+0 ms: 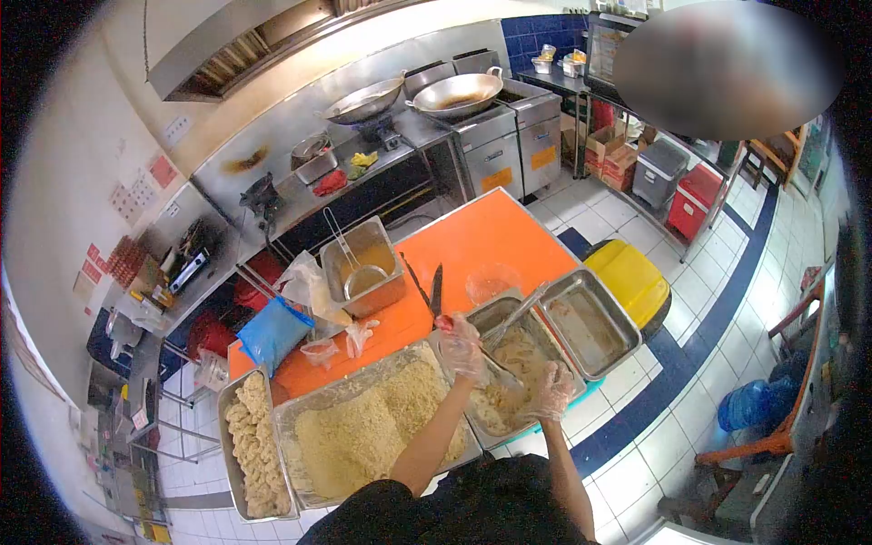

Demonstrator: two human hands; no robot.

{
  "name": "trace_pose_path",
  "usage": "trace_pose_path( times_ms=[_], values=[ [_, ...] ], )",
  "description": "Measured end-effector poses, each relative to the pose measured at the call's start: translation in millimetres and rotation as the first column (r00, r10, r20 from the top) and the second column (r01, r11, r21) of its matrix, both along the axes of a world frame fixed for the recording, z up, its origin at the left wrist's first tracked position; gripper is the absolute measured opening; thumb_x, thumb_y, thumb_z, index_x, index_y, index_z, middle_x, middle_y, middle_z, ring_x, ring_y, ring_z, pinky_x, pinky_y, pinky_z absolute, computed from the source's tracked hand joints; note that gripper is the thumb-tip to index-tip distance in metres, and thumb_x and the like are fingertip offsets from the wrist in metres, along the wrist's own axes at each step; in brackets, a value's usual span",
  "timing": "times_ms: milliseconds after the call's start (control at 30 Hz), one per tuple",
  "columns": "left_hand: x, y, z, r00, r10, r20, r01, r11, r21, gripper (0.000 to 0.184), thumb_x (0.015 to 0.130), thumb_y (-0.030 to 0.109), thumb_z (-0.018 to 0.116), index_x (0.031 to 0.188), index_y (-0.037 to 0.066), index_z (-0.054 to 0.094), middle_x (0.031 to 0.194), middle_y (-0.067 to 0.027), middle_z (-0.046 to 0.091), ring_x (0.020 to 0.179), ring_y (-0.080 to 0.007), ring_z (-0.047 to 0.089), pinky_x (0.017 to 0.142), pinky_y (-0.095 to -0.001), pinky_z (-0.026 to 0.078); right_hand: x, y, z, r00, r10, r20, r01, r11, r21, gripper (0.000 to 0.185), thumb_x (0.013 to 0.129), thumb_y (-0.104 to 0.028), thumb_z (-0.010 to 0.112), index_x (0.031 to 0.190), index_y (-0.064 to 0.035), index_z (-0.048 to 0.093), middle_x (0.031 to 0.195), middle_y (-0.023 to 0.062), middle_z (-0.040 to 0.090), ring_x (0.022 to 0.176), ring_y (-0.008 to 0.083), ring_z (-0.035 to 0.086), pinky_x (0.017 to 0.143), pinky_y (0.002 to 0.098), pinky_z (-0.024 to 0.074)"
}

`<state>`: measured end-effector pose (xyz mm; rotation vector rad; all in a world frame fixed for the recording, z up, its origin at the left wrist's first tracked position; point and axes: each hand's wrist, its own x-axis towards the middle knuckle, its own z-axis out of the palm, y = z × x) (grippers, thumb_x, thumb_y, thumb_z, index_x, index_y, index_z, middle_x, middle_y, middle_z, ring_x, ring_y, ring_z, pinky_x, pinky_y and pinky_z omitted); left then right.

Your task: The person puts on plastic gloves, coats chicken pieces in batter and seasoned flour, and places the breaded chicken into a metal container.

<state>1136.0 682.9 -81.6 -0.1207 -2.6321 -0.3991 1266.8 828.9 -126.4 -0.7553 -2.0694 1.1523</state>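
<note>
My left hand (461, 354), in a clear plastic glove, is closed over the left side of a metal tray of wet batter (522, 354). A red end (443, 322) sticks out above the fist, and a blurred, pale shape slants down from it into the batter, so I appear to hold a red-handled utensil of unclear kind. My right hand (551, 392), also gloved, is low over the tray's right side with its fingers apart. A long metal utensil (520, 313) leans across the tray's far end. Left of it, a wide tray holds dry crumbly coating (363, 431).
A narrow tray of coated pieces (254, 445) stands at far left. On the orange table (472, 232) are a knife (437, 289), a blue bag (275, 334) and a deep pan with a strainer (363, 272). An empty-looking tray (590, 322) adjoins at right, near a yellow-lidded bin (629, 282).
</note>
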Motion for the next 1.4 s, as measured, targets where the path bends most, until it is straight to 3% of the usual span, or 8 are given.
trace_pose_path(
  times_ms=[100, 167, 500, 600, 900, 1067, 1267, 1400],
  values=[
    [15, 3, 19, 0.989, -0.141, 0.047, 0.029, 0.497, 0.867, 0.028, 0.091, 0.034, 0.055, 0.081, 0.008, 0.049, 0.064, -0.0024, 0.049, 0.065, -0.0165, 0.052, 0.063, -0.0287, 0.042, 3, 2, 1, 1.0, 0.009, 0.018, -0.009, 1.0, -0.006, 0.033, 0.092, -0.033, 0.051, 0.094, -0.0024, 0.063, 0.083, 0.0206, 0.062, 0.08, 0.0378, 0.059, 0.071, 0.0441, 0.0442],
    [22, 2, 23, 0.964, -0.105, 0.245, -0.053, 0.826, 0.561, 0.026, 0.091, 0.033, 0.057, 0.084, 0.009, 0.052, 0.067, -0.001, 0.054, 0.067, -0.0145, 0.054, 0.065, -0.0276, 0.043, 5, 2, 3, 0.997, 0.029, 0.076, -0.027, 0.999, -0.023, 0.034, 0.093, -0.034, 0.05, 0.096, -0.0029, 0.063, 0.086, 0.0199, 0.063, 0.084, 0.0375, 0.059, 0.074, 0.044, 0.0442],
    [19, -5, -28, 0.865, -0.501, -0.036, 0.39, 0.623, 0.678, 0.027, 0.088, 0.029, 0.06, 0.076, 0.006, 0.056, 0.077, -0.0083, 0.062, 0.068, -0.0235, 0.058, 0.067, -0.0363, 0.048, 6, 1, 13, 0.995, -0.04, 0.097, 0.039, 0.999, 0.011, 0.028, 0.09, -0.029, 0.054, 0.099, -0.0038, 0.063, 0.089, 0.0196, 0.063, 0.086, 0.0372, 0.059, 0.076, 0.0451, 0.0454],
    [14, 25, -35, 0.962, -0.156, 0.223, 0.127, 0.982, 0.139, 0.051, 0.09, 0.046, 0.047, 0.072, 0.001, 0.061, 0.069, -0.025, 0.061, 0.067, -0.0415, 0.062, 0.057, -0.0464, 0.046, 7, -1, 33, 0.994, 0.032, 0.105, -0.024, 0.997, -0.078, 0.027, 0.089, -0.028, 0.055, 0.096, -0.0029, 0.064, 0.082, 0.0212, 0.062, 0.078, 0.0386, 0.06, 0.068, 0.0449, 0.0458],
    [13, 19, 10, 0.967, -0.238, -0.085, 0.231, 0.692, 0.684, 0.045, 0.091, 0.042, 0.048, 0.072, 0.003, 0.057, 0.068, -0.0167, 0.058, 0.066, -0.0318, 0.059, 0.059, -0.0384, 0.047, 3, 1, 9, 0.999, -0.045, 0.02, 0.047, 0.995, -0.091, 0.028, 0.09, -0.028, 0.055, 0.094, -0.0019, 0.064, 0.085, 0.0219, 0.063, 0.08, 0.0386, 0.061, 0.069, 0.044, 0.0463],
    [49, 9, 27, 0.93, -0.335, 0.15, 0.203, 0.809, 0.552, 0.039, 0.091, 0.037, 0.052, 0.07, 0.005, 0.052, 0.066, -0.0096, 0.055, 0.063, -0.0255, 0.056, 0.058, -0.0328, 0.045, 3, -1, 16, 0.994, -0.104, -0.03, 0.105, 0.993, 0.057, 0.027, 0.091, -0.028, 0.053, 0.093, -0.0029, 0.063, 0.083, 0.0209, 0.062, 0.078, 0.0388, 0.059, 0.067, 0.0443, 0.045],
    [58, -18, 11, 0.821, -0.57, -0.024, 0.432, 0.594, 0.679, 0.028, 0.091, 0.032, 0.058, 0.079, 0.007, 0.054, 0.072, -0.0021, 0.054, 0.066, -0.0152, 0.053, 0.059, -0.0271, 0.042, 2, 3, 8, 0.999, -0.034, 0.003, 0.035, 0.999, -0.027, 0.025, 0.091, -0.027, 0.053, 0.089, -0.0036, 0.061, 0.078, 0.0189, 0.06, 0.075, 0.0377, 0.058, 0.066, 0.0457, 0.0436],
    [56, 16, -22, 0.932, -0.361, 0.004, 0.338, 0.877, 0.342, 0.034, 0.09, 0.036, 0.056, 0.076, 0.005, 0.058, 0.066, -0.009, 0.055, 0.059, -0.0212, 0.052, 0.056, -0.0313, 0.043, 3, 3, 18, 0.999, 0.007, 0.044, -0.005, 0.999, -0.048, 0.025, 0.091, -0.028, 0.053, 0.089, -0.0042, 0.062, 0.077, 0.0187, 0.06, 0.075, 0.0386, 0.058, 0.065, 0.0465, 0.0431]
  ],
)
